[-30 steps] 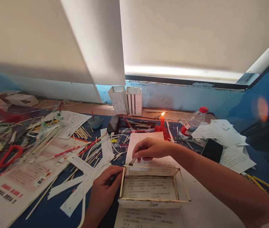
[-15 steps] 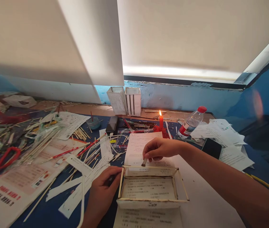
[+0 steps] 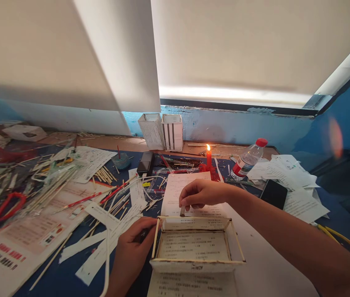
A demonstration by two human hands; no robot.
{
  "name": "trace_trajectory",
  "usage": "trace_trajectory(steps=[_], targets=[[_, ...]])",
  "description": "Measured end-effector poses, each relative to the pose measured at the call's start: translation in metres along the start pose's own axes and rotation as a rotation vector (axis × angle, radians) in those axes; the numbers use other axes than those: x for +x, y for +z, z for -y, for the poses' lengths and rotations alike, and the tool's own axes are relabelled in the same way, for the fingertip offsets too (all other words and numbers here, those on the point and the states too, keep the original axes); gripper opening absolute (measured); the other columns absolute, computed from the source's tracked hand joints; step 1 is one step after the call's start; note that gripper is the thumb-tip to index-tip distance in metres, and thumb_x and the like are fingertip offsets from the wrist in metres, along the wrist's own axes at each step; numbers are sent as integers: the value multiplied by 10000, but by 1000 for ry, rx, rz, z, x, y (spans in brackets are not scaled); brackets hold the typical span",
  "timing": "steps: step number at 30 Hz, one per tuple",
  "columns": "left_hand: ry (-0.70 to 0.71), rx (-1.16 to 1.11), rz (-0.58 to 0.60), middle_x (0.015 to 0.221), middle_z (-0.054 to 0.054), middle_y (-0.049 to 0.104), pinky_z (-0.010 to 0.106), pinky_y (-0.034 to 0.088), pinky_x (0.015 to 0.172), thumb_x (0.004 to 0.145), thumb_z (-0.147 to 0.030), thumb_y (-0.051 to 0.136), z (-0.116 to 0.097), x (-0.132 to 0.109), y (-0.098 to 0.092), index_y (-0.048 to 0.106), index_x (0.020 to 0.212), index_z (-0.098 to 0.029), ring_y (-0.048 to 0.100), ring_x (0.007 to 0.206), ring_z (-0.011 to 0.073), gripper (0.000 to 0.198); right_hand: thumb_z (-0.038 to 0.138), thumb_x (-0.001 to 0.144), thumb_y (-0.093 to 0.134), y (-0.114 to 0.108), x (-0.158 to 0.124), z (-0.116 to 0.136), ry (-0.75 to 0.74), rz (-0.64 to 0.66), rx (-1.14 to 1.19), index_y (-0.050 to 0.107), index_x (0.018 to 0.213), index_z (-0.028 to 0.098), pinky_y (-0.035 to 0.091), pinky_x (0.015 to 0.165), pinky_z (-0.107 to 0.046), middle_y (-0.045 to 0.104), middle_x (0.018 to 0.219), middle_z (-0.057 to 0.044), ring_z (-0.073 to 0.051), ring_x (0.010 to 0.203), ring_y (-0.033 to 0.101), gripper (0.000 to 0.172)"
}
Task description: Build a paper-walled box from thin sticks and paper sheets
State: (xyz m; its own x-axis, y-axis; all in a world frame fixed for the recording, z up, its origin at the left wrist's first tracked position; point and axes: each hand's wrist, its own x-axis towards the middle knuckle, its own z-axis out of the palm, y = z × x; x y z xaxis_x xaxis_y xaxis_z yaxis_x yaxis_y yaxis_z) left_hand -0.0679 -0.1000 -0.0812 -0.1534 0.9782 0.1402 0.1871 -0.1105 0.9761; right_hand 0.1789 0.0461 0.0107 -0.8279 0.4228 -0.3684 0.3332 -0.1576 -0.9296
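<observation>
A box-shaped frame of thin wooden sticks [image 3: 238, 241], partly covered with printed paper, sits in front of me on printed sheets. My left hand [image 3: 134, 249] is closed at its left side, fingertips pinching the upper left corner. Above the frame's far edge, my right hand [image 3: 201, 194] pinches a small, short greyish piece [image 3: 183, 211] whose kind I cannot make out. Its lower end is close to the far top stick. Beyond that hand a red candle [image 3: 209, 159] burns upright.
Left lie loose sticks [image 3: 105, 175], paper strips [image 3: 100, 247] and red-handled scissors [image 3: 9, 206]. A white cable [image 3: 107, 255] runs beside my left hand. Two paper-covered boxes [image 3: 172, 132] stand by the wall. At right are a plastic bottle [image 3: 249, 159], a phone [image 3: 273, 194] and crumpled papers [image 3: 301, 185].
My right hand has moved slightly left along the frame's far edge with the small piece. My left hand keeps its grip on the corner.
</observation>
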Motion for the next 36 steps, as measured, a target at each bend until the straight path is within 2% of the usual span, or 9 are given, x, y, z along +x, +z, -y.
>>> trace_trajectory(steps=[8,13,24,28,36], targets=[[17,20,1,904,19,783,250,581,758,854,-340,781,-1,1,0,821,872,-279,712,841,196,75,347,920,728,7,16,1,-67,-5,-11,751,966,154,381,486,-178,710,828,-13,-42,537,487,201],[11,26,-7,906,15,776,243,578,730,848,-346,786,0,0,0,821,868,-283,706,824,191,75,349,928,725,4,13,0,-77,23,-47,753,998,156,390,502,-183,702,833,-12,-47,557,497,207],[-17,62,10,908,31,778,271,581,751,862,-377,767,-3,-1,0,814,894,-266,707,826,210,125,353,921,740,-10,-37,-5,-3,-21,-56,750,990,141,386,515,-200,665,789,2,-53,564,488,223],[-6,69,8,909,20,770,246,572,733,868,-378,762,-1,-1,0,810,900,-275,700,821,195,118,352,926,733,-14,-53,-6,22,-53,-85,754,990,145,412,542,-207,672,804,-4,-60,584,507,217],[-19,64,-17,933,49,774,283,594,753,836,-393,784,6,0,-1,814,894,-249,718,843,226,158,318,924,729,-20,-79,-7,77,-126,-111,759,975,142,405,536,-204,668,789,-7,-62,585,500,186]])
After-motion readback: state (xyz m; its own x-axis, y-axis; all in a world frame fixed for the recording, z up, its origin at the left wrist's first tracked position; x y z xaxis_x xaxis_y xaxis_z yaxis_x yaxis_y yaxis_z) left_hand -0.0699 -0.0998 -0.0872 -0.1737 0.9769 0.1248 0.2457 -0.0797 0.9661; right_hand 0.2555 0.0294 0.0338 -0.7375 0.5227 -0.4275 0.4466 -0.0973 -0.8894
